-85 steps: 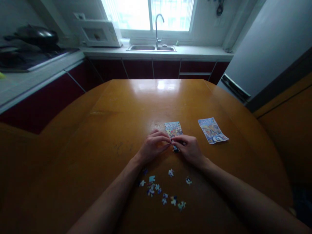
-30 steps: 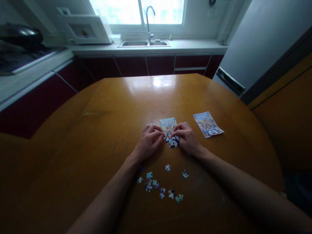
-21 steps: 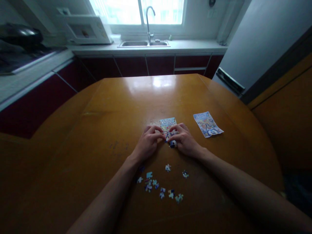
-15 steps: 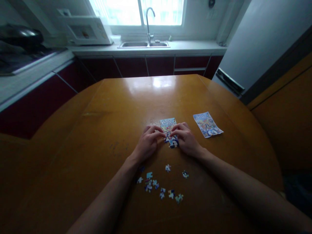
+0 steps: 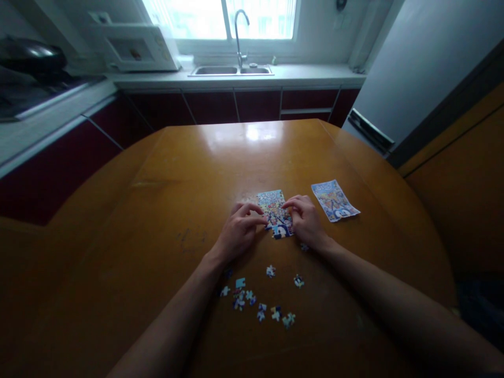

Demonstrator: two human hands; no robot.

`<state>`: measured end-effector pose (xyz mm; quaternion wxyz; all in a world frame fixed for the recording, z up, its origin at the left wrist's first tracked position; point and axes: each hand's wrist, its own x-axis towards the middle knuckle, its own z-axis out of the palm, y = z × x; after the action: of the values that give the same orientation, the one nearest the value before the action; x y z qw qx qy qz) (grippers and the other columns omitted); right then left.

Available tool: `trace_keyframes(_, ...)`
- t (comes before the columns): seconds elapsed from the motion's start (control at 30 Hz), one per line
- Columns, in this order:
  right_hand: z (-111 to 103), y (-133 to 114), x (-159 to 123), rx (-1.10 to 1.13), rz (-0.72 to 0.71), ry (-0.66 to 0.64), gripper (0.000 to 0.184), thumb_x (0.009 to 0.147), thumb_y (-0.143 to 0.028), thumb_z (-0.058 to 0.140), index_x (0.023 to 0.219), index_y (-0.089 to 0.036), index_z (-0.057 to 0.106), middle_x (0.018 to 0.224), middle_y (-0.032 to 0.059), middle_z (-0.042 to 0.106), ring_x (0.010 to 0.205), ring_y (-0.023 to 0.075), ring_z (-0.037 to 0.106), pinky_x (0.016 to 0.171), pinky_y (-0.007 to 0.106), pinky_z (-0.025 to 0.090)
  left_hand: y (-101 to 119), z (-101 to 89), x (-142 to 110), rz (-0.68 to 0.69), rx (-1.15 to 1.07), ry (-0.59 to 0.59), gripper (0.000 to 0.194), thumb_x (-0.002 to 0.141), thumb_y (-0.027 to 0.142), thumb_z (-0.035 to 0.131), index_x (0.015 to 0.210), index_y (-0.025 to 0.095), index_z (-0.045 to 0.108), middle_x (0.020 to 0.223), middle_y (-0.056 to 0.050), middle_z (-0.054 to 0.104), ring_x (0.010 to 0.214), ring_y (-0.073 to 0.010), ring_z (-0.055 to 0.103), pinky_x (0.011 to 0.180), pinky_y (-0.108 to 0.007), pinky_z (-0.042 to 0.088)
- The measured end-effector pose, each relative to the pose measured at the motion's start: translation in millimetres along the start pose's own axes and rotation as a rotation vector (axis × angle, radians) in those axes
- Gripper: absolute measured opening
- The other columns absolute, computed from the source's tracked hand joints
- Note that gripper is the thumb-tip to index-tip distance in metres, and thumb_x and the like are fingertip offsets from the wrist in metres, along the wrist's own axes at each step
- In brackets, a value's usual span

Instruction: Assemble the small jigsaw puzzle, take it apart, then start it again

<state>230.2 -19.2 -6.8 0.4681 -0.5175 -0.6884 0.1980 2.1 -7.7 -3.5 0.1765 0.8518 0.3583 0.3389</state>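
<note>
Partly assembled jigsaw (image 5: 273,202) lies flat mid-surface (image 5: 197,173), its near edge ragged; left hand (image 5: 263,216) at its left edge, thumb and forefinger slightly apart with tips touching the border, right hand (image 5: 287,211) at its right edge, forefinger extended over it and thumb apart from it. Loose pieces (image 5: 238,302) lie scattered on the near side, a light-blue piece (image 5: 240,282) among them, one more piece (image 5: 304,247) just beside the right wrist. Farther right, a creased printed sheet (image 5: 334,200); far side, beyond the surface, a double sink (image 5: 216,70) with a tall faucet (image 5: 238,39).
</note>
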Motion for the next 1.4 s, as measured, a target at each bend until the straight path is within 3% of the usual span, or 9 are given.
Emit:
trace_keyframes(0.23,-0.4,0.8,1.5,0.026,0.031,0.013,0.033,0.082,-0.001,0.045,0.082,-0.022,0.071,0.089,0.0057,0.067,0.094,0.0233,0.057,0.084,0.039,0.046,-0.4,-0.5,0.2,0.006,0.021,-0.067,0.04,0.086,0.0,0.058,0.092,0.033,0.079,0.113,-0.003,0.065,0.105,-0.0229,0.049,0.089,-0.042,0.051)
trace_keyframes(0.53,0.0,3.8,1.1,0.08,0.046,0.055,0.034,0.08,-0.002,0.044,0.076,-0.023,0.07,0.087,0.0052,0.068,0.092,0.023,0.059,0.083,0.039,0.047,-1.4,0.8,-0.2,-0.011,-0.017,-0.017,0.036,0.088,0.005,0.056,0.096,0.031,0.078,0.109,-0.004,0.066,0.1,-0.0219,0.05,0.085,-0.039,0.051)
trace_keyframes(0.63,-0.5,4.9,1.1,0.097,0.048,0.074,0.034,0.08,-0.002,0.044,0.076,-0.023,0.07,0.086,0.0052,0.068,0.091,0.0224,0.059,0.082,0.039,0.047,-2.4,0.9,0.9,-0.058,-0.048,0.04,0.033,0.089,0.007,0.055,0.101,0.028,0.077,0.105,-0.005,0.067,0.1,-0.0215,0.052,0.09,-0.041,0.049)
trace_keyframes(0.83,-0.4,4.1,1.7,0.101,0.074,0.073,0.032,0.08,-0.004,0.045,0.074,-0.023,0.07,0.085,0.0047,0.068,0.09,0.022,0.06,0.082,0.038,0.047,-3.3,-1.6,4.3,-0.166,-0.096,0.133,0.035,0.084,0.004,0.05,0.093,0.024,0.077,0.095,-0.004,0.069,0.094,-0.0198,0.058,0.09,-0.04,0.048)
trace_keyframes(1.07,-1.0,0.6,2.2,0.11,0.076,0.079,0.026,0.083,-0.008,0.05,0.073,-0.023,0.069,0.083,0.0049,0.069,0.087,0.0221,0.061,0.081,0.038,0.047,-5.0,-2.4,5.2,-0.253,-0.22,0.169,0.034,0.08,0.006,0.049,0.088,0.022,0.077,0.093,-0.005,0.069,0.093,-0.0196,0.061,0.089,-0.037,0.049)
trace_keyframes(1.4,-2.4,0.9,1.9,0.099,0.094,0.077,0.025,0.082,-0.01,0.049,0.074,-0.023,0.069,0.083,0.0046,0.07,0.086,0.0221,0.062,0.08,0.038,0.048,-15.3,-11.3,5.0,-0.512,-0.513,0.356,0.02,0.074,0.017,0.052,0.072,0.019,0.073,0.076,-0.001,0.066,0.076,-0.0152,0.058,0.071,-0.027,0.044)
